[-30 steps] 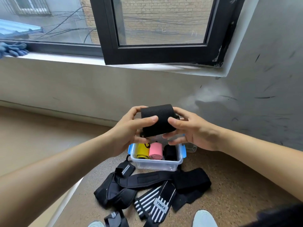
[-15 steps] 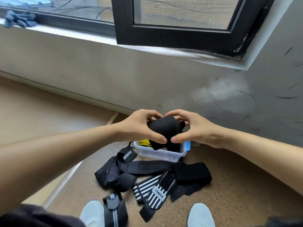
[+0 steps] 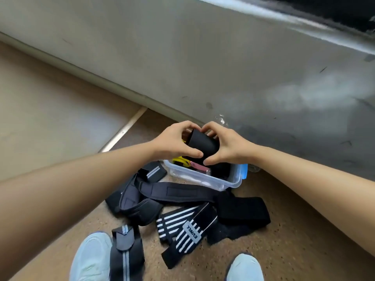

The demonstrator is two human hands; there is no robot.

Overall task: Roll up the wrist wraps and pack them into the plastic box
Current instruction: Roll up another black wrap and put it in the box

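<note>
Change noted: 1 s ago the rolled black wrap (image 3: 203, 146) was held high, clear of the plastic box (image 3: 229, 182). It has since been lowered and now sits just above the box opening. Judgement: rolling of this wrap is finished and insertion is imminent.

The left grip (image 3: 172, 141) and right grip (image 3: 227, 147) both curl around the roll, thumbs beneath and fingers over the top. The roll looks tight, cylindrical and slightly tilted.

Directly below the grips, a yellow roll (image 3: 178, 160) and a pink roll (image 3: 199, 166) already lie inside the box. Nearer the person than the grips, several unrolled wraps (image 3: 188, 230) lie on the floor.
</note>
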